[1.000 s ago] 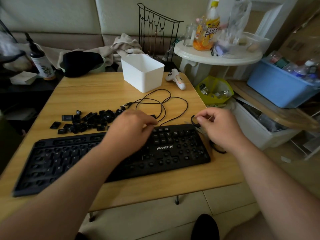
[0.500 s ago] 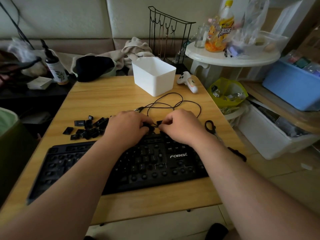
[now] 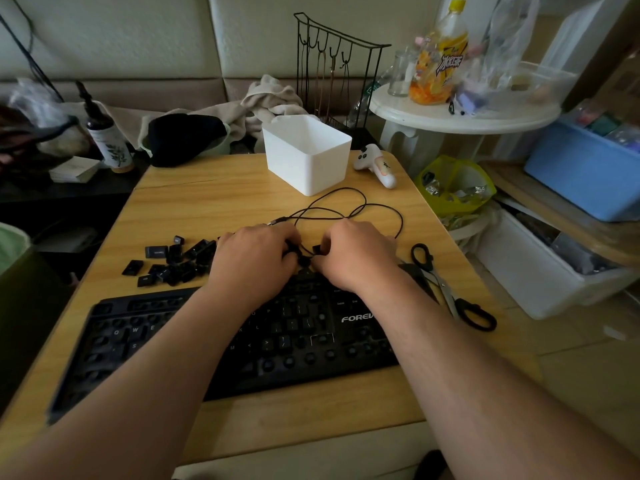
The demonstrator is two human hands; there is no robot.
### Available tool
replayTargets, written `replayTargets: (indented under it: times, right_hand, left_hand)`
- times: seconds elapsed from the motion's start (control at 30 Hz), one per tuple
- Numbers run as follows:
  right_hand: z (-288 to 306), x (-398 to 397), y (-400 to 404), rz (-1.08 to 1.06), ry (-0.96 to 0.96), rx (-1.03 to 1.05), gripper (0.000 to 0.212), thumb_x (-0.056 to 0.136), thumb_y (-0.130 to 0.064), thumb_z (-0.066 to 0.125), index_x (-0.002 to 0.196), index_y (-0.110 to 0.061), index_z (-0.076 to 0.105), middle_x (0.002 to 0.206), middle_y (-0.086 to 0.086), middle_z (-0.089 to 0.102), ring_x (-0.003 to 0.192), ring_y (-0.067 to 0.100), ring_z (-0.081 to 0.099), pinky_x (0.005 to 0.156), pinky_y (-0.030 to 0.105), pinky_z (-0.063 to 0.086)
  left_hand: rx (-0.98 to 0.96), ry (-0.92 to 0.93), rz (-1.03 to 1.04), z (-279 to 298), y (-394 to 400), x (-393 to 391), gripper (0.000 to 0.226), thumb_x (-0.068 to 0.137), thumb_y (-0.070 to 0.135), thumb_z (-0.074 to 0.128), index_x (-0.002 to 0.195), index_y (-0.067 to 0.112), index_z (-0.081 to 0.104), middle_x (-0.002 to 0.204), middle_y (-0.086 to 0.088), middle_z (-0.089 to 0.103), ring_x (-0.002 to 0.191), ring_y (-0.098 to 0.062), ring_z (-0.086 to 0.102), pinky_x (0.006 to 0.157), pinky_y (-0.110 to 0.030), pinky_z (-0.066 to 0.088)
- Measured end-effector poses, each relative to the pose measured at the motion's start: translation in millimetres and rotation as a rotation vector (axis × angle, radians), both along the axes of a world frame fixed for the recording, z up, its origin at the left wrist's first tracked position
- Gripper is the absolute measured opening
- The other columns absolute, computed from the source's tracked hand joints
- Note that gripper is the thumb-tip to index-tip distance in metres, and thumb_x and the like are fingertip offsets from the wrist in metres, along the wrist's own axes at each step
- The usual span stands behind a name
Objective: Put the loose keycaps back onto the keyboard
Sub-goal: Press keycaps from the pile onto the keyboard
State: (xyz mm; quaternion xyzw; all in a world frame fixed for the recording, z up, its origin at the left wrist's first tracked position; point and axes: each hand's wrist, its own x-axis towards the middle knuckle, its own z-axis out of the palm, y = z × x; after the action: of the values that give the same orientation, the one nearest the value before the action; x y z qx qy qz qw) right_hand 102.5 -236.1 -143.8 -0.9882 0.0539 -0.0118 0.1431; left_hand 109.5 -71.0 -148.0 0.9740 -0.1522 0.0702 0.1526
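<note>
Both hands met at the keyboard's [image 3: 242, 344] far edge — the left hand [image 3: 256, 259] and right hand [image 3: 353, 258] had fingers curled around small dark pieces, likely keycaps, though what each pinched was hidden. Best to sort one cap, square it over its socket and press straight down. The loose keycaps [image 3: 173, 259] lay heaped just left — on a wooden table [image 3: 214, 199] beside a white bin [image 3: 306, 155], scissors [image 3: 450, 289] and a cluttered room
</note>
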Motion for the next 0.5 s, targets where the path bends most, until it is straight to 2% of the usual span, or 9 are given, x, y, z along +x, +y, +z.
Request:
replayTargets:
  times: [0.13, 0.27, 0.33, 0.4, 0.43, 0.5]
  right_hand:
    - [1, -5, -2, 0.016, -0.029, 0.017, 0.024, 0.088, -0.052, 0.071, 0.092, -0.029, 0.07, 0.087, -0.007, 0.064, 0.09, 0.023, 0.06, 0.081, 0.041, 0.039]
    - [6, -14, -14, 0.079, -0.052, 0.128, 0.025, 0.09, -0.055, 0.069, 0.093, -0.031, 0.075, 0.088, -0.011, 0.069, 0.093, 0.019, 0.061, 0.086, 0.042, 0.05]
    - [6, -20, -23, 0.116, -0.101, 0.228, 0.016, 0.091, -0.048, 0.071, 0.097, -0.034, 0.077, 0.09, -0.015, 0.07, 0.092, 0.014, 0.064, 0.086, 0.041, 0.055]
    - [6, -27, -31, 0.134, -0.169, 0.34, 0.012, 0.092, -0.039, 0.074, 0.104, -0.037, 0.076, 0.088, -0.018, 0.069, 0.083, 0.003, 0.062, 0.078, 0.031, 0.055]
    - [7, -31, -33, 0.144, -0.205, 0.433, 0.018, 0.091, -0.033, 0.076, 0.108, -0.039, 0.074, 0.086, -0.019, 0.068, 0.076, 0.001, 0.06, 0.073, 0.023, 0.051]
    - [7, -40, -37, 0.185, -0.262, 0.633, 0.034, 0.088, -0.021, 0.08, 0.111, -0.045, 0.07, 0.089, -0.015, 0.068, 0.073, 0.005, 0.06, 0.065, 0.013, 0.046]
  left_hand:
    - [-0.006, -0.011, -0.003, 2, -1, -3, 0.029, 0.093, 0.033, 0.059, 0.12, 0.038, 0.067, 0.102, 0.011, 0.071, 0.1, -0.021, 0.065, 0.094, -0.043, 0.05]
    - [-0.025, -0.024, -0.012, -2, -2, -4, 0.024, 0.091, 0.036, 0.065, 0.114, 0.039, 0.072, 0.101, 0.009, 0.075, 0.1, -0.024, 0.067, 0.09, -0.042, 0.054]
    - [-0.154, -0.028, -0.033, -1, -5, -3, 0.026, 0.09, 0.031, 0.07, 0.116, 0.035, 0.073, 0.097, 0.011, 0.075, 0.094, -0.018, 0.069, 0.085, -0.036, 0.055]
    - [-0.375, 0.042, -0.041, 3, -11, -6, 0.028, 0.09, 0.027, 0.074, 0.117, 0.035, 0.071, 0.092, 0.015, 0.073, 0.086, -0.005, 0.069, 0.077, -0.024, 0.054]
    - [-0.51, 0.109, -0.048, 6, -14, -9, 0.029, 0.091, 0.027, 0.075, 0.117, 0.037, 0.069, 0.092, 0.016, 0.074, 0.084, -0.001, 0.069, 0.074, -0.02, 0.053]
    - [-0.791, 0.276, -0.066, 10, -23, -15, 0.027, 0.093, 0.023, 0.074, 0.117, 0.035, 0.067, 0.094, 0.012, 0.077, 0.083, -0.005, 0.072, 0.075, -0.027, 0.057]
